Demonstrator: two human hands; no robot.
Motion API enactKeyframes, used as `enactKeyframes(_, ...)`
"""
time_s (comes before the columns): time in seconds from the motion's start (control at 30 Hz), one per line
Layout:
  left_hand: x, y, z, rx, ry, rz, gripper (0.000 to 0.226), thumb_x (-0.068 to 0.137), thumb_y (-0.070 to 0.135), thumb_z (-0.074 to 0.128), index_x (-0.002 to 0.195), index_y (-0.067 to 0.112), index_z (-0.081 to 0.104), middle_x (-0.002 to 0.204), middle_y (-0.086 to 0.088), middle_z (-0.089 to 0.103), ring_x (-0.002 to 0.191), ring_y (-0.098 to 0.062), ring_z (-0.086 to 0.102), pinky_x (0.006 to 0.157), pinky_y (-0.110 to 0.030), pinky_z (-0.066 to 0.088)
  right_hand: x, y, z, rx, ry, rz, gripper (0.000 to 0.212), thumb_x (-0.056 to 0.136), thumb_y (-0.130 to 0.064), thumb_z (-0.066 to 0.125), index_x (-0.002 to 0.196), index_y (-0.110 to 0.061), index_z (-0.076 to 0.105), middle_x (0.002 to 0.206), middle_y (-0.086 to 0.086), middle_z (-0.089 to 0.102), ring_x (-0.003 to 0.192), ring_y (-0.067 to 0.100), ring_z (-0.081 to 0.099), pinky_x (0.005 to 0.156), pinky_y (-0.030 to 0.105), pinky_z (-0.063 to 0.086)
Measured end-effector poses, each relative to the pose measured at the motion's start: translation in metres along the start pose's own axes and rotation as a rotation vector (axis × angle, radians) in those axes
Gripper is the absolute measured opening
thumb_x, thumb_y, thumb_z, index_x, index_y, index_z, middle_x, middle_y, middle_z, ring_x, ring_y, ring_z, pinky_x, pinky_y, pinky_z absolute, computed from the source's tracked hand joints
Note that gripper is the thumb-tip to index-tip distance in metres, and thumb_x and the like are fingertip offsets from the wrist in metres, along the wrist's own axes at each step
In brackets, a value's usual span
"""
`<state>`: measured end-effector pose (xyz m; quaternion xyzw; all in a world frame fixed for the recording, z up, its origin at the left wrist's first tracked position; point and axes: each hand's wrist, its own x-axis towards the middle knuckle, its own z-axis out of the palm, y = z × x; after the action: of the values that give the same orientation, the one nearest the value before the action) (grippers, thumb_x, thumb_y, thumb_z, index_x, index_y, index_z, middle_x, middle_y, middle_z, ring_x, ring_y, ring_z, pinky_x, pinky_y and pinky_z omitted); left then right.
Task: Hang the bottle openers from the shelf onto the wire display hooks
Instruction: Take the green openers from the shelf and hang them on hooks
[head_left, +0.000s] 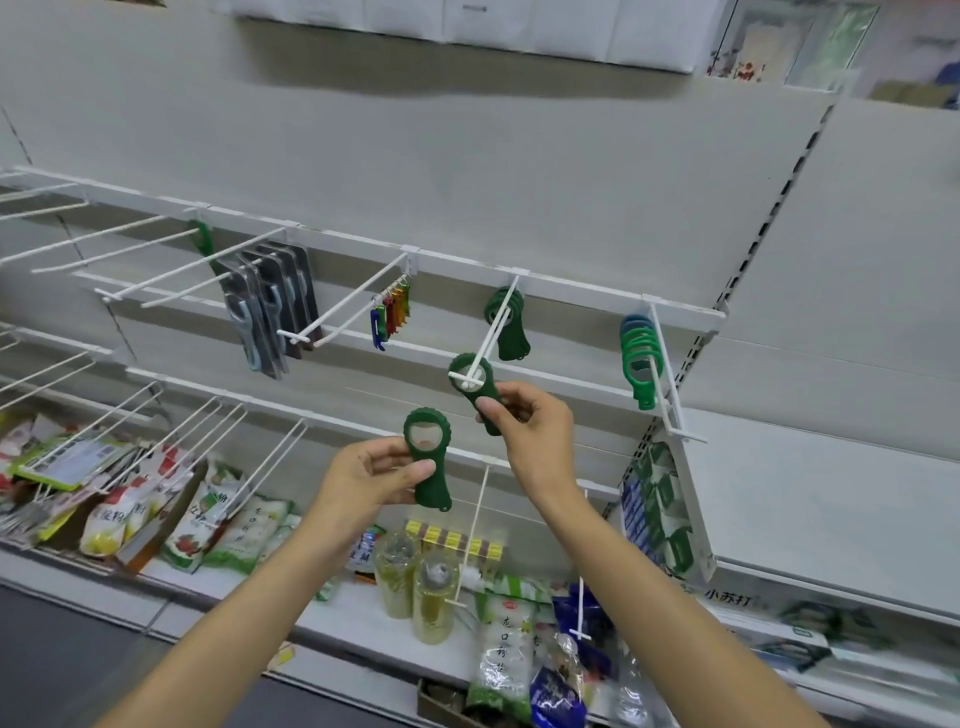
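You're getting bright, even overhead light.
Soft shadows are falling under the top shelf; the edges are bending and blurring.

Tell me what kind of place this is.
Most likely a shop aisle being stocked. White wire display hooks carry identical bottle openers, packaged food bags fill the shelf below, and each hand holds an opener.
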<state>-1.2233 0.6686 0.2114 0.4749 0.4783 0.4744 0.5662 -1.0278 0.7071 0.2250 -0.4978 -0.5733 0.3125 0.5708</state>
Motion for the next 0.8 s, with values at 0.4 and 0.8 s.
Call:
enactKeyframes(0.4, 0.020, -0.005, 0.008, 0.073, 0.043, 0.001, 0.022, 0.079, -0.002, 0.077, 0.099, 0.006, 0.076, 0.090, -0.009, 0.080, 0.081, -0.019, 0.077, 0.066, -0.023, 0.060, 0.098, 0.039, -0.010, -0.097, 0.073, 0.121, 0.005, 0.085, -0.014, 0.079, 0.089, -0.011, 0.079, 0.082, 0.006, 0.078, 0.081, 0.026, 0.075, 0.085, 0.049, 0.060)
enactKeyframes(0.8, 0.029, -0.008, 0.004, 0.050, 0.102, -0.012, 0.025, 0.079, -0.005, 0.077, 0.102, 0.004, 0.075, 0.091, -0.010, 0.080, 0.080, -0.018, 0.077, 0.064, -0.022, 0.059, 0.135, 0.055, -0.015, -0.089, 0.064, 0.103, 0.002, 0.087, -0.007, 0.076, 0.087, -0.007, 0.078, 0.081, 0.011, 0.077, 0.078, 0.028, 0.074, 0.081, 0.043, 0.062)
